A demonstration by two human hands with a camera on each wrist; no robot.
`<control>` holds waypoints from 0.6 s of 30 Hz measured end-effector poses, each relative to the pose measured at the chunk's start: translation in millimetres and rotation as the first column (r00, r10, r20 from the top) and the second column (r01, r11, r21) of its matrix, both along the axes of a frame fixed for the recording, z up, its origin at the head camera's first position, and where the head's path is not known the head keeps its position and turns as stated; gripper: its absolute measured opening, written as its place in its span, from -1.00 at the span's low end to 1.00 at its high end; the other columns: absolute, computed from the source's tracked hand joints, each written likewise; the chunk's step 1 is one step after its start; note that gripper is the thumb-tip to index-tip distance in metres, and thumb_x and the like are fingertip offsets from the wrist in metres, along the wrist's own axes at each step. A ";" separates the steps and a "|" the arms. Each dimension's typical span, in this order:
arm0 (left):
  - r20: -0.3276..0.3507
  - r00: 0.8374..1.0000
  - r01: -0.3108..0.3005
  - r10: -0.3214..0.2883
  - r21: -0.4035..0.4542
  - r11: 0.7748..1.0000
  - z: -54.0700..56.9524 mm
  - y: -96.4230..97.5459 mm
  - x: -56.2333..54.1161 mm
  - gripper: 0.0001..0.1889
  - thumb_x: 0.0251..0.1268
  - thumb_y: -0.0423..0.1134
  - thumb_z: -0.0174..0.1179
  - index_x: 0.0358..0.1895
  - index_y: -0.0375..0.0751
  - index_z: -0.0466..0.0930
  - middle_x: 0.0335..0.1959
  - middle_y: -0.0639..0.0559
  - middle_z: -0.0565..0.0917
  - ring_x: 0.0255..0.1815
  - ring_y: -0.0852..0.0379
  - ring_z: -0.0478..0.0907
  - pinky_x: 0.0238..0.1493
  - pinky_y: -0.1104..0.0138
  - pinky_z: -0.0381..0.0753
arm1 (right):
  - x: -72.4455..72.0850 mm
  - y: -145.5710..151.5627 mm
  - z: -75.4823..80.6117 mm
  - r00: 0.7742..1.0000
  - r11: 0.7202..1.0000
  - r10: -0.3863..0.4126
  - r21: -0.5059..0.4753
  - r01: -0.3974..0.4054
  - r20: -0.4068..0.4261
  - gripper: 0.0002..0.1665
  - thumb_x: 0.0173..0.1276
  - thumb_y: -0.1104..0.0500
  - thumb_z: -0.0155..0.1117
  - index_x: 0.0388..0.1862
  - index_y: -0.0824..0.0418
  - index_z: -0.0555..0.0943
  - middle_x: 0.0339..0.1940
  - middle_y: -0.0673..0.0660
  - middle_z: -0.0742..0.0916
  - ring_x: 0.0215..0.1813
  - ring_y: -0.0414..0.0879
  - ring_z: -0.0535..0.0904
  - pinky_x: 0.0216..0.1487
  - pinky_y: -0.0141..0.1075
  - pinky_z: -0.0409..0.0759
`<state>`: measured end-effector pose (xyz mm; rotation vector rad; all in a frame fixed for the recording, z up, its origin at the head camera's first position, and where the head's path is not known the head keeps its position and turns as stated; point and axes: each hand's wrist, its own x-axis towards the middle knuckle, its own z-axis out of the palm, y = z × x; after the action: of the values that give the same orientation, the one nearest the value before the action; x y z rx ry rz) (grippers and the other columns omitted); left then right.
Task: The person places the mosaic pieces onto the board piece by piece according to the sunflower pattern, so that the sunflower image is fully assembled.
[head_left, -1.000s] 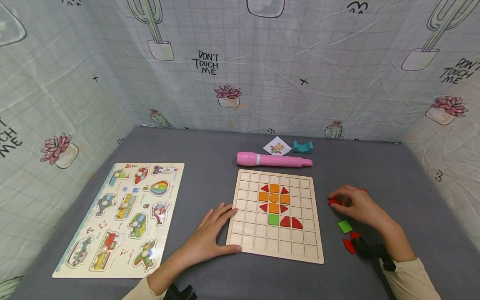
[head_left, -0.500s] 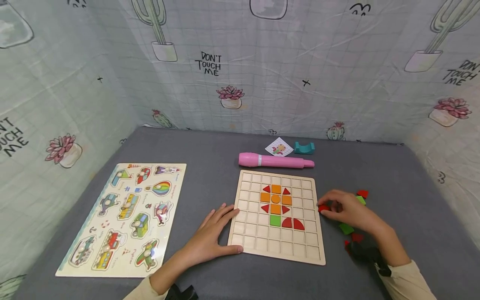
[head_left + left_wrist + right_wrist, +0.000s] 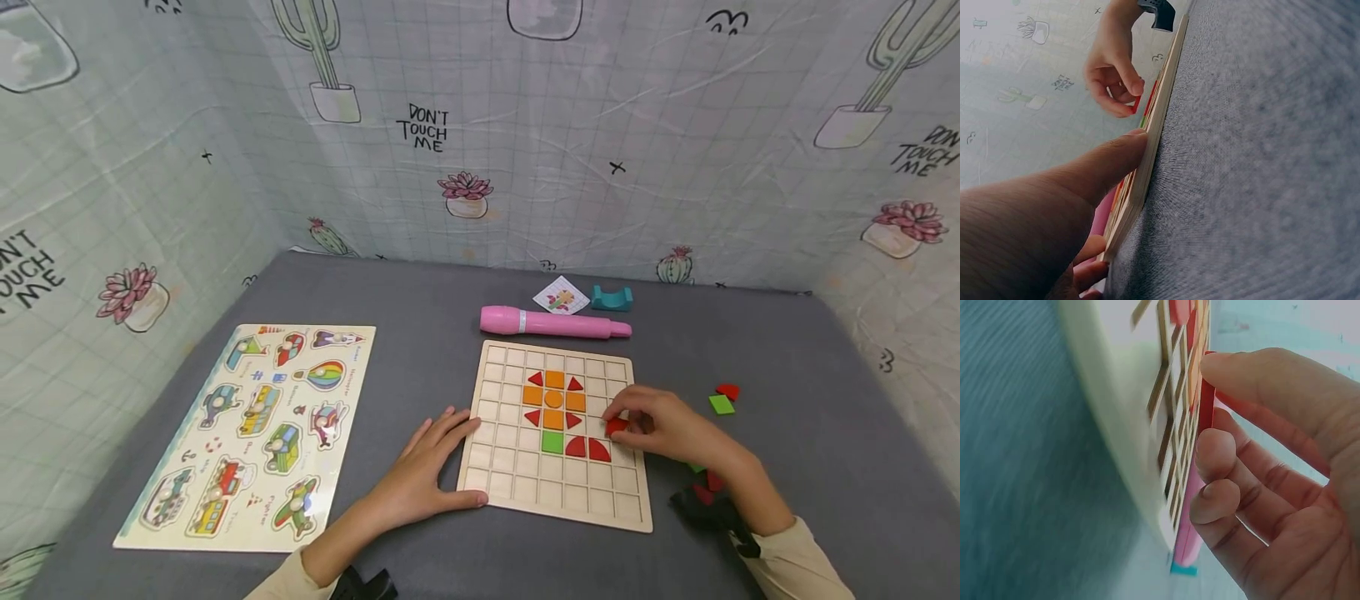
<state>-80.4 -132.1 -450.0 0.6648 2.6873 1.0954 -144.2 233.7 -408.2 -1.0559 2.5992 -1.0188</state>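
A wooden grid board (image 3: pixel 510 479) bears orange squares around an orange circle (image 3: pixel 554 400), small red triangles, a green square (image 3: pixel 552 442) and two curved red tiles (image 3: pixel 599 450). My left hand (image 3: pixel 427 467) steadies it, fingers extended along the left edge and thumb at the near-left corner. Over the board's right side, my right hand (image 3: pixel 667 423) pinches a red tile (image 3: pixel 617 427) between thumb and fingers. In the right wrist view that red tile (image 3: pixel 1207 412) stands edge-on just above the grid; the fingers hide most of its outline.
Right of the board lie loose tiles, including a green tile (image 3: pixel 722 405) and a red tile (image 3: pixel 727 391); others are partly behind the right wrist. Behind the board are a pink pen-shaped object (image 3: pixel 555 322), a pattern card (image 3: pixel 561 296) and a teal cradle (image 3: pixel 612 298). A vehicle puzzle (image 3: pixel 247 442) lies left.
My right hand has carried the red tile leftward from the loose tiles to over the board's right side. My left hand has kept its place at the board.
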 end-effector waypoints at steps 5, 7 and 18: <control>-0.003 1.000 0.000 0.000 -0.001 1.000 -0.3 0.3 0.0 -0.03 0.01 0.20 0.42 0.49 -0.11 0.23 0.50 -0.07 0.20 0.58 -0.10 -0.08 0.53 -0.09 -0.22 | -1.7 -15.0 3.3 0.999 0.998 0.038 0.048 -0.039 0.031 -0.77 0.21 0.26 0.43 -0.14 0.16 0.69 -0.17 0.03 0.67 -0.28 -0.22 0.47 -0.36 -0.41 0.49; -0.003 1.000 0.000 0.000 -0.001 1.000 -0.7 0.3 0.0 -0.03 0.01 0.20 0.42 0.49 -0.11 0.23 0.51 -0.07 0.20 0.58 -0.10 -0.08 0.53 -0.10 -0.22 | -2.7 -20.8 3.2 0.997 0.997 0.059 0.050 -0.062 0.046 -0.77 0.23 0.27 0.42 -0.12 0.16 0.69 -0.15 0.03 0.67 -0.28 -0.19 0.47 -0.35 -0.41 0.50; -0.001 1.000 0.000 0.000 -0.010 1.000 0.7 0.7 -0.6 -0.03 0.02 0.19 0.42 0.49 -0.10 0.22 0.51 -0.07 0.19 0.59 -0.09 -0.09 0.54 -0.09 -0.22 | -7.2 -49.5 1.0 0.979 0.982 0.190 0.009 -0.191 0.069 -0.83 0.28 0.30 0.37 -0.14 0.19 0.68 -0.25 0.00 0.61 -0.41 -0.29 0.43 -0.42 -0.47 0.50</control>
<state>-81.1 -131.4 -449.3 0.6644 2.6913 1.0815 -151.4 184.2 -407.2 -1.2169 2.3940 -0.9703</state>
